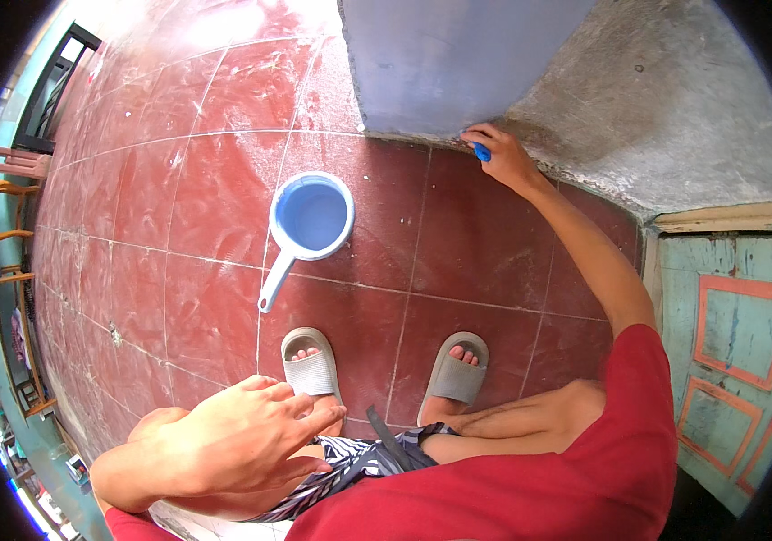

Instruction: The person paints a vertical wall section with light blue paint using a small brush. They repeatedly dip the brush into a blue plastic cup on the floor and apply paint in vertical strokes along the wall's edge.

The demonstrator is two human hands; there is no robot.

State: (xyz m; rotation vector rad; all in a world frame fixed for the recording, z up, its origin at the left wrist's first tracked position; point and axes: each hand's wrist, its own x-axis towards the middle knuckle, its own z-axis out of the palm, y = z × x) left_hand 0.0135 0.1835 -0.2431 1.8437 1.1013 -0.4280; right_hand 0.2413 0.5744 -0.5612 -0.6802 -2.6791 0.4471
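Observation:
My right hand [497,152] grips a tool with a blue handle [482,153] low against the wall; its working end is hidden by my fingers. It is at the foot of a bluish-grey painted wall section [446,61], beside a bare, stained cement wall [656,101]. My left hand [244,429] holds nothing and hangs over my left knee, fingers slightly spread. On the floor ahead of my feet stands a light blue plastic dipper [312,215] with bluish liquid inside, its handle pointing back towards me.
Red floor tiles [223,176] bear whitish smears. My grey slippers [311,368] are planted behind the dipper. A worn green door with orange panel frames [741,331] is at the right. Wooden furniture [17,237] lines the far left.

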